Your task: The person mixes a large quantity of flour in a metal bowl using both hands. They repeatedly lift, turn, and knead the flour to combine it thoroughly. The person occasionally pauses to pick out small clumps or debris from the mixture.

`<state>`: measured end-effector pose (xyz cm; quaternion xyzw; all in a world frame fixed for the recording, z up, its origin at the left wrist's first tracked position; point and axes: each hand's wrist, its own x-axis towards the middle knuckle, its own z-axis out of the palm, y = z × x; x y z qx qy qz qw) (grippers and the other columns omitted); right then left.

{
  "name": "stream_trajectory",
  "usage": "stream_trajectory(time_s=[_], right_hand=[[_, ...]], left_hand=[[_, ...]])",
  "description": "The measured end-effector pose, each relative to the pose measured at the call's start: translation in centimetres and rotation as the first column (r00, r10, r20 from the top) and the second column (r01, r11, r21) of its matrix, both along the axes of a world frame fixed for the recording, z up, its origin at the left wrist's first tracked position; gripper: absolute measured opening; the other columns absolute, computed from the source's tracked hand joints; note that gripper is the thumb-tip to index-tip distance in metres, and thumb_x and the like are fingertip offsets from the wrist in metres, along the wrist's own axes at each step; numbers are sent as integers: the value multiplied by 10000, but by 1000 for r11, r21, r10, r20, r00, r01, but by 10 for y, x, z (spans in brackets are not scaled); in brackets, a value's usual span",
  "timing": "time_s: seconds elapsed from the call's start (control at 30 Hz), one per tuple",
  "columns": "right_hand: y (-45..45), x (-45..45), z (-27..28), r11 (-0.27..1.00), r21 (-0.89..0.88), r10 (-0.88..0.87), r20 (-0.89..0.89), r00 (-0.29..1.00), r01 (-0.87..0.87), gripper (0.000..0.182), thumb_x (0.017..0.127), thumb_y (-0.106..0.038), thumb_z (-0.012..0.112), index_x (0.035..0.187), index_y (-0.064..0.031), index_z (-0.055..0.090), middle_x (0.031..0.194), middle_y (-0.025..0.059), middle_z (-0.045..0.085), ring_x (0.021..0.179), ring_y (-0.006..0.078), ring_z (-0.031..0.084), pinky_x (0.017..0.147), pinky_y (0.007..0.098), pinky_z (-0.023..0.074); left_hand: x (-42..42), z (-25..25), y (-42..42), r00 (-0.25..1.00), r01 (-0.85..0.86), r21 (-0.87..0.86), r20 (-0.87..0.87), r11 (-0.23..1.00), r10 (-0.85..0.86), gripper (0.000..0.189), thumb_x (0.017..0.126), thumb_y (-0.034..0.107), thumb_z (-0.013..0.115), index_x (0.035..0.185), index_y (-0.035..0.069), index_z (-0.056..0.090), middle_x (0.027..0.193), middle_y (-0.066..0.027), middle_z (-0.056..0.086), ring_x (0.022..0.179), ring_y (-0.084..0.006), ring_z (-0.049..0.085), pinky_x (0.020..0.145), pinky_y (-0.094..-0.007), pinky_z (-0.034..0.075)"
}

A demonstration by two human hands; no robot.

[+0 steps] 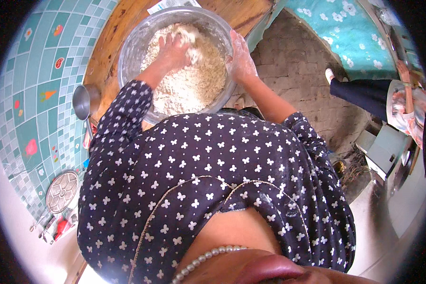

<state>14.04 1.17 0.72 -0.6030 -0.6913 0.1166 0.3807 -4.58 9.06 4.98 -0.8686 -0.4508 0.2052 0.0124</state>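
A wide metal bowl (130, 58) stands before me on a wooden table, close against my front. White flour (179, 94) fills much of it, with a tan, coarser-looking patch along the right side. My left hand (174, 53) is down in the flour near the bowl's far side, palm down and fingers spread; its fingertips are partly covered. Flour dusts my right hand (242, 58), which grips the bowl's right rim with the thumb toward the inside and the fingers along the outer edge.
The wooden table (108, 53) meets a tiled wall (33, 88) on the left. Near its edge is a metal ladle (85, 101). A printed paper (174, 5) lies behind the bowl. Across the brick floor (287, 56), another person (362, 94) stands beside a table with a turquoise flowered cloth (355, 42).
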Motion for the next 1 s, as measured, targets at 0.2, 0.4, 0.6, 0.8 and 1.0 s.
stream_trajectory(time_s=[0.2,0.4,0.6,0.8,1.0], right_hand=[[-3,-3,3,998,-54,32,87,996,-27,771,731,18,501,1407,-18,132,1424,211,220,1341,331,198,1061,377,307],[-1,-1,-3,994,-102,-46,-26,999,43,728,720,61,483,1392,-44,223,1402,195,280,1312,337,262,1072,371,277],[0,0,2,993,-114,-17,14,1000,18,746,727,52,498,1402,-47,195,1412,198,263,1317,329,255,1069,365,284],[8,-3,-4,981,-187,-48,4,999,48,759,730,39,513,1403,-24,168,1411,202,261,1321,332,243,1070,365,283],[21,-7,-25,969,-243,-8,109,994,35,810,758,-35,531,1429,-64,79,1467,174,136,1336,316,231,1043,355,331]], left_hand=[[49,-123,-21,754,81,61,649,995,-101,654,866,466,438,1375,72,322,1392,-314,237,1288,-497,209,1009,-640,179],[31,-40,-45,819,477,73,325,876,-473,519,795,226,555,1286,90,459,1326,-202,406,1233,-364,375,1024,-541,270],[-11,-44,108,834,-71,321,539,944,-120,280,833,79,448,1082,49,572,1033,-187,610,978,-341,577,827,-440,466],[-35,-74,83,770,-346,-55,554,937,317,589,825,489,500,1273,108,464,1272,-139,488,1164,-323,466,974,-455,357],[20,-40,-48,946,11,-147,323,989,38,588,744,584,573,1175,185,587,1430,-123,293,1294,-369,287,1008,-570,261]])
